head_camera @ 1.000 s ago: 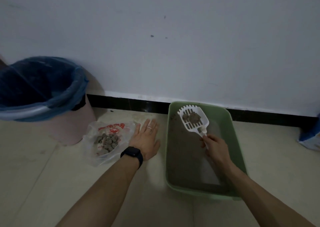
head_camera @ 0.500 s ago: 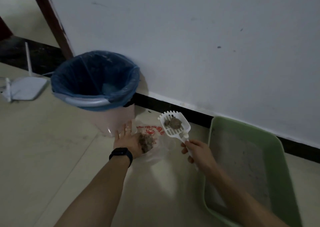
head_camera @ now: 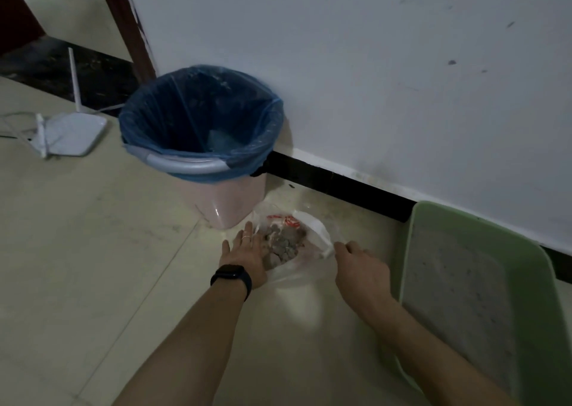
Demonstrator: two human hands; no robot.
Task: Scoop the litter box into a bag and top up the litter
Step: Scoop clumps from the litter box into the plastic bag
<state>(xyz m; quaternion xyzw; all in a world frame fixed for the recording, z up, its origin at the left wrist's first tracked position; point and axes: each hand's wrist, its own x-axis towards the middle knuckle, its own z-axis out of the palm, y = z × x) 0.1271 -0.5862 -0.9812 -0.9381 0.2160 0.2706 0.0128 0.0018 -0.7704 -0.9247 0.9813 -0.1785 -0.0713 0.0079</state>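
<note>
A clear plastic bag [head_camera: 305, 266] with red print lies on the floor in front of the bin, with a heap of grey litter clumps [head_camera: 283, 244] inside. My left hand [head_camera: 244, 258] presses flat on the bag's left edge, fingers straight. My right hand [head_camera: 360, 269] grips the handle of the white litter scoop [head_camera: 320, 235], which is tilted over the bag's right side, its head seen edge-on. The green litter box [head_camera: 413, 244] sits at the right against the wall, with grey litter spread inside.
A pink bin with a blue liner [head_camera: 201, 120] stands against the wall just behind the bag. A white router [head_camera: 72, 134] with antennas and cables lies on the floor at the left. A dark wooden door frame [head_camera: 123, 21] and a black baseboard [head_camera: 340, 185] run behind.
My right hand carried the loaded scoop left from the litter box to the bag and tipped it there. My left hand stayed on the bag. My view swung left.
</note>
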